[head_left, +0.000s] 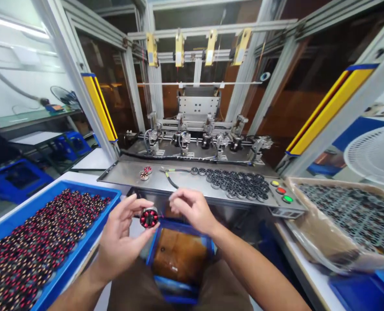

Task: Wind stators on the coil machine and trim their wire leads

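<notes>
Between the thumb and fingers of my left hand (122,229) is a small round motor (149,217), with a silvery rim and red-and-black segments facing me. A thin pinkish line, perhaps a wire, shows at its right edge. My right hand (192,209) hovers just to the right, apart from the motor, its fingers curled into a pinch; whatever they hold, if anything, is hidden. Beyond the hands, on the metal ledge, lie two loose red-and-copper wound stators (144,175), cutters with dark handles (171,176) and several rows of black motor rings (240,181).
A blue tray (116,196) heaped with wound stators stands at left. At right is a plastic-lined box (315,242) of grey parts. Yellow, red and green buttons (280,190) sit at the ledge's right end. Machine fixtures (206,140) stand behind; a blue bin (180,283) is below.
</notes>
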Available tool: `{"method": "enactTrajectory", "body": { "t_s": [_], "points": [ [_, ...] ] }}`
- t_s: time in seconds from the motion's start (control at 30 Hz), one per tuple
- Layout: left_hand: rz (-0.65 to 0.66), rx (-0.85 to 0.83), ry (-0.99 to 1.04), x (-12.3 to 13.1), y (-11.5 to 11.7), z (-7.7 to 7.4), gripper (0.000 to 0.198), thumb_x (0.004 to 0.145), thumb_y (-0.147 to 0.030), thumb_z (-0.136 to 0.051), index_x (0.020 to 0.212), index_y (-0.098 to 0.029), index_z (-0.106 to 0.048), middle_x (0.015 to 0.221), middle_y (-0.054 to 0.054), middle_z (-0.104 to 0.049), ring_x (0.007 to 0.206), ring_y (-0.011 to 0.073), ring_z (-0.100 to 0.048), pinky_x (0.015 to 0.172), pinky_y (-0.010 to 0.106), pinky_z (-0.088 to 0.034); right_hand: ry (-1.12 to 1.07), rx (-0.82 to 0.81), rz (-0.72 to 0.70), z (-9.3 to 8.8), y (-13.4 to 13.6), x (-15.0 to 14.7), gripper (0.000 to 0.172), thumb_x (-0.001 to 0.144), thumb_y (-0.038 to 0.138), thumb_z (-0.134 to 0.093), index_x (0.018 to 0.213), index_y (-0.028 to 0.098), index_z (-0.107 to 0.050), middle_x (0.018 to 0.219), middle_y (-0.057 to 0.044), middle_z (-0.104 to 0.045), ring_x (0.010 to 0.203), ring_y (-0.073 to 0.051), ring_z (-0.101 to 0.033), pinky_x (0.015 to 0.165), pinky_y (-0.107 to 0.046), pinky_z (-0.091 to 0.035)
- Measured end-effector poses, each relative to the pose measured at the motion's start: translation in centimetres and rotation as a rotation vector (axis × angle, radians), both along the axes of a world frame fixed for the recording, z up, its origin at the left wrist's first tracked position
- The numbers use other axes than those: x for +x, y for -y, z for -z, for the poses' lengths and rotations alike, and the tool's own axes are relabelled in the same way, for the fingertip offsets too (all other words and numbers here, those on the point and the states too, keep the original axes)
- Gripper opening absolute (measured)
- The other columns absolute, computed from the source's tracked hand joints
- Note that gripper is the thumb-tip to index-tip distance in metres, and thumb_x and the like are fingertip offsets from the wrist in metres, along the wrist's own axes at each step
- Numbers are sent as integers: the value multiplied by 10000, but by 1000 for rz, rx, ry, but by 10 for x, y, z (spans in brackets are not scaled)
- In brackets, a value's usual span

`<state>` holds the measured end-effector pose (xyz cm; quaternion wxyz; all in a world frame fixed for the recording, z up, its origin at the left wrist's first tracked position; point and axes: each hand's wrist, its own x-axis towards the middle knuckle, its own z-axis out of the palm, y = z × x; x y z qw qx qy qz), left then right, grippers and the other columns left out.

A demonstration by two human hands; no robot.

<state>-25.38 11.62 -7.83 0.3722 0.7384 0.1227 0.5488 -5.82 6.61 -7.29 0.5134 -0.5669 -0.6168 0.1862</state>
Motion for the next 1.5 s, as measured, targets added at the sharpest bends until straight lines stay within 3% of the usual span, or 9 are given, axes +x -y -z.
{"method": "enactTrajectory", "body": {
  "t_s": [0.1, 0.23, 0.47, 0.57, 0.67, 0.87, 1.07, 1.2, 1.5],
  "points": [
    [95, 35, -5, 2, 17, 6, 852, 702, 80, -696, 1416, -274, -394, 1162, 54, -687, 1081, 159, -673, 945, 260, -564, -344, -48, -155, -9, 47, -24, 313, 825, 429, -660, 693, 157, -581, 592, 31, -535, 511, -74, -446, 494, -210, -367],
    [193, -19, -6, 13, 33, 7, 885, 696, 99, -692, 1430, -276, -372, 1196, 63, -698, 1099, 176, -674, 977, 283, -553, -638, -96, -160, -11, 70, -31, 322, 822, 402, -689, 663, 156, -555, 593, 38, -510, 493, -60, -422, 481, -204, -328],
    [326, -196, -28, 16, 47, 2, 756, 722, 39, -715, 1348, -282, -439, 1163, 64, -725, 994, 177, -722, 842, 247, -608, -795, -207, -594, 19, 90, 31, 341, 751, 358, -784, 587, 135, -584, 531, 14, -536, 438, -62, -443, 449, -209, -324],
    [252, -77, -12, 16, 45, 3, 790, 709, 56, -713, 1369, -278, -435, 1148, 63, -726, 1041, 190, -704, 891, 285, -599, -836, -216, -528, 42, 96, 30, 288, 736, 332, -806, 640, 126, -628, 575, -4, -602, 459, -66, -516, 456, -188, -374],
    [181, 50, -70, 18, 42, 6, 796, 676, 75, -729, 1345, -282, -485, 1104, 53, -724, 1019, 185, -697, 866, 285, -605, -952, -245, -423, 55, 100, -5, 308, 680, 325, -853, 807, 136, -645, 697, -19, -686, 529, -79, -608, 506, -183, -467],
    [120, 179, -111, 23, 38, 10, 791, 619, 65, -782, 1299, -262, -543, 1063, 63, -710, 967, 186, -688, 846, 312, -600, -1220, -255, -227, 42, 100, -58, 374, 619, 285, -887, 733, 149, -558, 618, -5, -697, 468, -88, -617, 460, -175, -509],
    [160, 11, -76, 19, 41, 11, 850, 640, 66, -766, 1355, -284, -469, 1102, 45, -713, 999, 183, -690, 874, 291, -587, -1120, -380, -282, 44, 116, -50, 363, 726, 413, -806, 888, 115, -678, 465, 30, -620, 342, -68, -533, 343, -131, -408],
    [315, -234, -90, 14, 44, 11, 798, 705, 31, -741, 1355, -301, -420, 1178, 59, -711, 1055, 196, -693, 889, 294, -591, -1003, -396, -342, 45, 124, -38, 309, 741, 380, -797, 873, 113, -713, 506, 1, -648, 376, -86, -567, 374, -161, -438],
    [589, -423, -245, 9, 55, 13, 658, 856, 9, -581, 1390, -310, -368, 1324, 108, -630, 1160, 180, -649, 939, 259, -561, -884, -299, -258, 17, 112, -16, 357, 816, 456, -720, 710, 129, -619, 555, 14, -614, 427, -56, -524, 442, -167, -400]
  ]
}}
